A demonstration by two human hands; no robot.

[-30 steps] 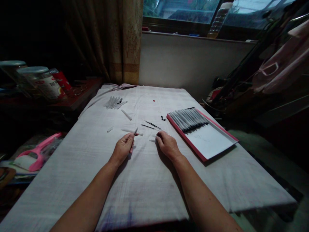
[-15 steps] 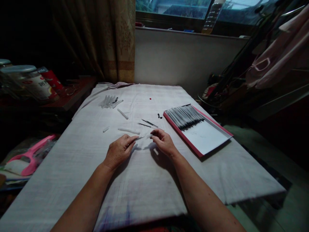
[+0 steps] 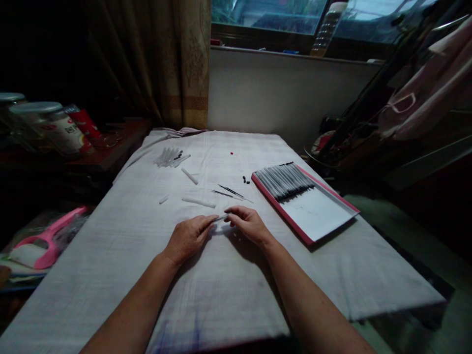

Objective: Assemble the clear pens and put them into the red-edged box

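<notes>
My left hand [image 3: 189,238] pinches a slim translucent pen [image 3: 221,218] above the cloth, its far end pointing right. At that end are the thumb and fingers of my right hand [image 3: 250,225], closed around what looks like the pen's clear cap, mostly hidden by the fingertips. Just beyond the hands lie thin dark refills [image 3: 230,191] and a frosted pen barrel [image 3: 199,202]. Another barrel [image 3: 189,176] rests farther back, and a short clear cap [image 3: 163,199] sits to the left.
A shallow red-edged box [image 3: 320,216] on the right holds a row of black-tipped pens [image 3: 283,181]. Loose clear caps [image 3: 167,157] are heaped at back left. Small black plugs [image 3: 246,180] and a red bit [image 3: 231,153] lie on the white tablecloth [image 3: 121,246]. Jars [image 3: 51,128] stand left.
My hands have come together: the clear cap in my right hand, apart from the pen tip before, now meets the pen. The view has shifted slightly.
</notes>
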